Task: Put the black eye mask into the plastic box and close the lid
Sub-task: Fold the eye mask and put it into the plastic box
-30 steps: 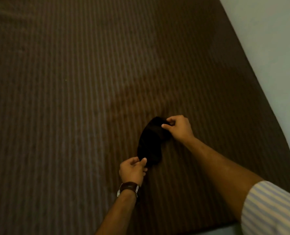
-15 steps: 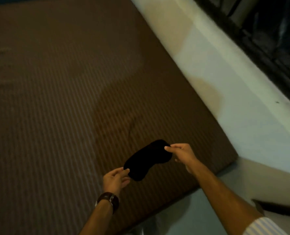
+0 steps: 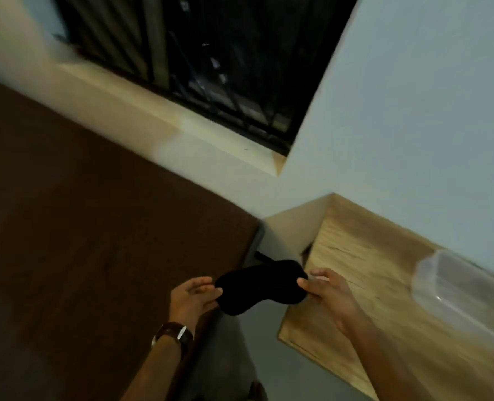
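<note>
— Both hands are on it: the left hand (image 3: 192,299) pinches one end of the black eye mask (image 3: 261,286) between thumb and fingertips, and the right hand (image 3: 328,293) is closed on the other end.

— So the mask is off the bed?

— It hangs stretched between the two hands, in the air over the gap between the brown bed (image 3: 95,241) and the wooden worktop (image 3: 384,285). Its right end sits just over the worktop's near edge.

— And the box?

— A clear plastic box (image 3: 456,290) stands on the worktop at the far right, against the pale wall (image 3: 428,111), well apart from the mask. It is blurred; I cannot tell whether its lid is on.

— Anything else in sight?

— A brown-strapped watch (image 3: 172,335) on the left wrist, and a dark barred window (image 3: 211,68) above the bed, with a light sill below it.
</note>
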